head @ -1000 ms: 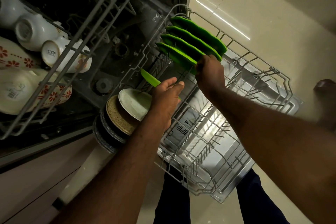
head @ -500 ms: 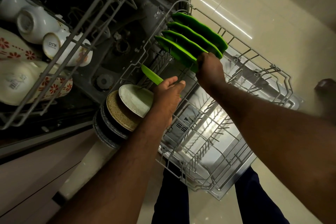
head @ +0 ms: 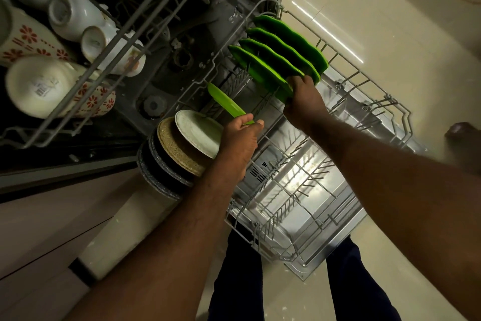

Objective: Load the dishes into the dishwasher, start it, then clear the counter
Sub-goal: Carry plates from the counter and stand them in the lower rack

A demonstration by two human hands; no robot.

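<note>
Your right hand grips the front green plate in the rack row, and your left hand clamps a loose green plate against a carried stack beside the rack, which, held one-handed, could slide and drop if tilted.

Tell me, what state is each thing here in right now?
Lower wire dishwasher rack: pulled out over the open door.
Four green wavy-edged plates: standing on edge at its far end.
Right hand: gripping the nearest standing plate.
Left hand: holding a loose green plate and a stack of round plates.
Upper wire rack: slid out, loaded with white cups and bowls.
</note>
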